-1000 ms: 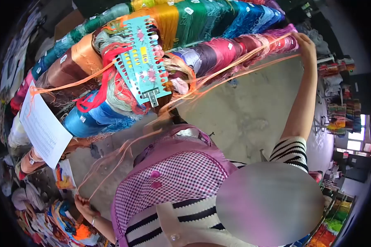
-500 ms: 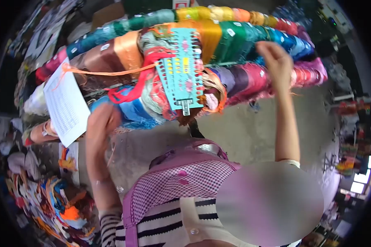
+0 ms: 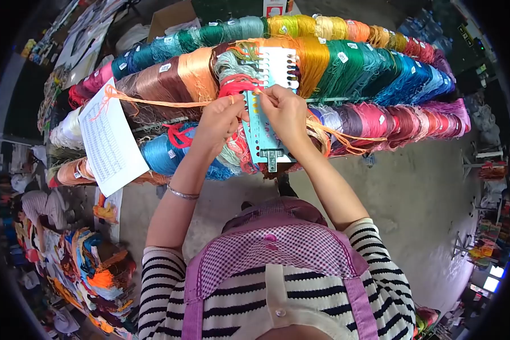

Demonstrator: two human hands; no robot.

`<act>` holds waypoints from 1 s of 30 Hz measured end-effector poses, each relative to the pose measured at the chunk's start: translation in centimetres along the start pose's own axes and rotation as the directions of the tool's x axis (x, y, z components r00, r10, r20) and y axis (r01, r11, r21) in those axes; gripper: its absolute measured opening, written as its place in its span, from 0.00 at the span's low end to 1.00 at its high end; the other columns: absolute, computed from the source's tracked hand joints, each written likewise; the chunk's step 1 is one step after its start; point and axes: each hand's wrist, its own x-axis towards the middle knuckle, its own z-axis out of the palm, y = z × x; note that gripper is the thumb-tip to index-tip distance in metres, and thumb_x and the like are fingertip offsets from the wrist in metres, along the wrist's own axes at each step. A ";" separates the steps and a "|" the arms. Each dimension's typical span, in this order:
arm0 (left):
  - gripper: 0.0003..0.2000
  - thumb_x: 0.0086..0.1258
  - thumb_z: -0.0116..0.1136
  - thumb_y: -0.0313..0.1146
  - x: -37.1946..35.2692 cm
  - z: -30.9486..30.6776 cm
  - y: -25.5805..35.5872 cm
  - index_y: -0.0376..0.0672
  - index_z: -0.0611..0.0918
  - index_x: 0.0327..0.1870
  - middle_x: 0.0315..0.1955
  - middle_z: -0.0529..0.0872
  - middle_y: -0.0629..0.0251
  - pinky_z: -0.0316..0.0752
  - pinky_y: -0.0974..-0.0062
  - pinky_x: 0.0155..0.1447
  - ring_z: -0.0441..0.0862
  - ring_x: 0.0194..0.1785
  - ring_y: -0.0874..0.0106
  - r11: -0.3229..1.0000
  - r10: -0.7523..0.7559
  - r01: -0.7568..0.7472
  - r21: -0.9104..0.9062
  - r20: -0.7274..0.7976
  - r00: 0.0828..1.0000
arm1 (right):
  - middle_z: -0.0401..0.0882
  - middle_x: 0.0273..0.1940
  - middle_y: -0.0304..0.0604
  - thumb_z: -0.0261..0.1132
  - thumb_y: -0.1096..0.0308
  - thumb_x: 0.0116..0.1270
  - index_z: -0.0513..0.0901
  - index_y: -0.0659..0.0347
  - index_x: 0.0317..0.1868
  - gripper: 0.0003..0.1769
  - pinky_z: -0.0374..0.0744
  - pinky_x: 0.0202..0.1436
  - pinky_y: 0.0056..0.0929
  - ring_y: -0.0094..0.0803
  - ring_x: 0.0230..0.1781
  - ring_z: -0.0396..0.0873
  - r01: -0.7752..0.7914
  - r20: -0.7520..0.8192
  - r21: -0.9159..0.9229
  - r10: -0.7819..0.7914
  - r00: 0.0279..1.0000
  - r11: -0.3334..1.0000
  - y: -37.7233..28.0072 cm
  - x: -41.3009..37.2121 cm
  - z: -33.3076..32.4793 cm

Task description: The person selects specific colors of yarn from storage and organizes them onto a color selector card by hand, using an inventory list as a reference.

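Both my hands meet over a light-blue hole-punched thread card (image 3: pixel 254 133) with a metal clip at its lower end. My left hand (image 3: pixel 220 122) is closed at the card's left edge, where a strand of orange thread (image 3: pixel 158 103) runs into it from the left. My right hand (image 3: pixel 286 113) pinches at the card's upper middle, fingertips close to the left hand's. Orange thread ends trail out to the right from beneath it. A bundle of red thread (image 3: pixel 238 86) lies just above my fingertips. The fingers hide the exact point of grip.
Rows of coloured thread hanks with small white tags, such as the green hank (image 3: pixel 337 71), hang on a rack. A printed paper sheet (image 3: pixel 112 141) lies over its left side. Piled thread (image 3: pixel 99 277) and a bending person (image 3: pixel 45 209) are at lower left.
Both hands have come inward from either side to the card. Orange thread now also trails to the right. The view has shifted slightly.
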 end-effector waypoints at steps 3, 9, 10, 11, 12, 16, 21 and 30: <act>0.08 0.70 0.51 0.31 0.3 0.2 -0.7 0.37 0.79 0.42 0.25 0.79 0.70 0.49 0.87 0.17 0.60 0.15 0.89 0.999 0.051 -0.051 -0.007 -0.045 0.998 | 0.80 0.24 0.48 0.67 0.70 0.57 0.82 0.66 0.30 0.06 0.75 0.27 0.30 0.36 0.22 0.80 0.075 -0.029 -0.029 -0.075 0.997 0.997 0.1 0.1 0.0; 0.09 0.70 0.54 0.31 0.6 -0.2 0.0 0.37 0.81 0.45 0.23 0.78 0.72 0.53 0.88 0.20 0.63 0.18 0.89 0.993 0.037 -0.033 -0.110 0.042 0.998 | 0.79 0.27 0.49 0.67 0.73 0.56 0.82 0.65 0.31 0.04 0.76 0.28 0.34 0.41 0.26 0.80 0.229 -0.012 -0.089 -0.231 0.973 0.969 -0.2 -0.2 0.4; 0.09 0.70 0.54 0.31 0.6 -0.2 0.4 0.37 0.81 0.45 0.23 0.78 0.72 0.53 0.88 0.20 0.63 0.18 0.89 0.993 0.038 -0.034 -0.110 0.041 0.998 | 0.77 0.28 0.47 0.68 0.72 0.54 0.81 0.65 0.34 0.08 0.76 0.28 0.33 0.39 0.25 0.79 0.258 -0.032 -0.092 -0.262 0.965 0.962 -0.4 -0.2 0.5; 0.09 0.70 0.54 0.32 0.5 -0.2 1.1 0.37 0.81 0.43 0.24 0.79 0.72 0.57 0.88 0.23 0.65 0.20 0.88 0.999 0.038 -0.038 0.007 0.015 0.999 | 0.77 0.28 0.47 0.68 0.72 0.54 0.81 0.65 0.34 0.08 0.76 0.28 0.33 0.39 0.25 0.79 0.259 -0.031 -0.092 -0.262 0.964 0.962 -0.6 -0.4 0.3; 0.09 0.70 0.54 0.32 0.5 -0.2 1.5 0.36 0.82 0.42 0.24 0.79 0.73 0.60 0.88 0.26 0.68 0.23 0.87 0.992 0.039 -0.037 0.124 -0.012 0.999 | 0.77 0.28 0.46 0.69 0.71 0.53 0.81 0.65 0.35 0.10 0.76 0.27 0.32 0.37 0.24 0.78 0.213 -0.010 -0.053 -0.213 0.977 0.976 -1.4 -0.5 -0.2; 0.08 0.70 0.55 0.31 2.9 -1.0 0.3 0.37 0.82 0.41 0.28 0.80 0.73 0.66 0.88 0.32 0.74 0.31 0.85 0.976 0.109 -0.132 0.175 0.137 0.985 | 0.75 0.28 0.43 0.72 0.67 0.51 0.79 0.65 0.36 0.15 0.74 0.27 0.31 0.33 0.23 0.75 0.158 -0.005 0.010 -0.158 0.987 0.987 -1.1 -0.4 -0.1; 0.07 0.68 0.55 0.30 3.8 -1.3 -0.1 0.36 0.82 0.38 0.26 0.81 0.71 0.69 0.86 0.34 0.75 0.29 0.84 0.974 0.049 -0.077 0.215 0.134 0.990 | 0.77 0.28 0.43 0.72 0.67 0.51 0.79 0.65 0.38 0.16 0.74 0.28 0.30 0.32 0.23 0.75 0.115 0.038 -0.049 -0.113 0.993 0.992 -1.7 -0.5 -0.4; 0.12 0.68 0.55 0.35 0.4 -2.2 3.2 0.35 0.79 0.44 0.25 0.82 0.68 0.71 0.85 0.27 0.78 0.25 0.82 0.939 -0.021 0.068 -0.336 0.142 0.990 | 0.80 0.30 0.43 0.71 0.67 0.51 0.76 0.63 0.48 0.24 0.76 0.29 0.31 0.32 0.24 0.77 0.060 0.055 -0.019 -0.059 0.997 0.998 -1.9 -0.7 -0.3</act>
